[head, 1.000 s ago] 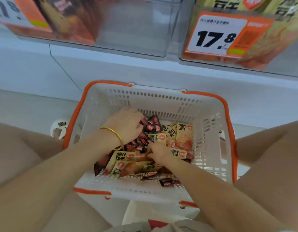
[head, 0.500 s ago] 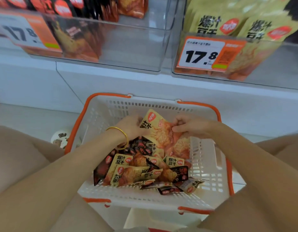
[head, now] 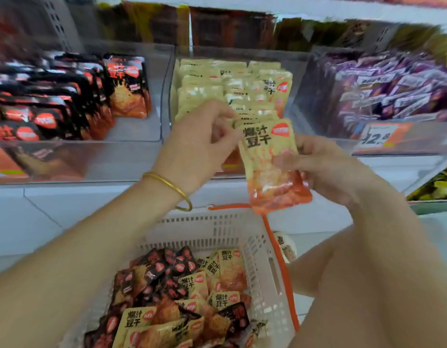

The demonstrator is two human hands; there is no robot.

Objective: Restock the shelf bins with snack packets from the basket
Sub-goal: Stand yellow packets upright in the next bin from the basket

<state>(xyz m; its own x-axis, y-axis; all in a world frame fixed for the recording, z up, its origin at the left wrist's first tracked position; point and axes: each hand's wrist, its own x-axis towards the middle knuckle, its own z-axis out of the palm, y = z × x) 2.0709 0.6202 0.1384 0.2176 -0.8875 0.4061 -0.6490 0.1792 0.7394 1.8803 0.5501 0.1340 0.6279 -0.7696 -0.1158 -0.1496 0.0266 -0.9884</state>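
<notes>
A yellow snack packet with an orange lower half is held upright in front of the middle shelf bin, which holds several matching yellow packets. My right hand grips the packet from its right side, thumb across its front. My left hand, with a gold bangle on the wrist, pinches the packet's top left corner. Below stands the white basket with orange rim, filled with several yellow and black packets.
A clear bin of black packets stands at the left and one of purple packets at the right. An orange price tag is on the right bin's front. The white shelf ledge runs below.
Both hands have lifted the yellow packet out of the basket and up to the front of the middle bin. My view has tilted up from the basket to the shelf.
</notes>
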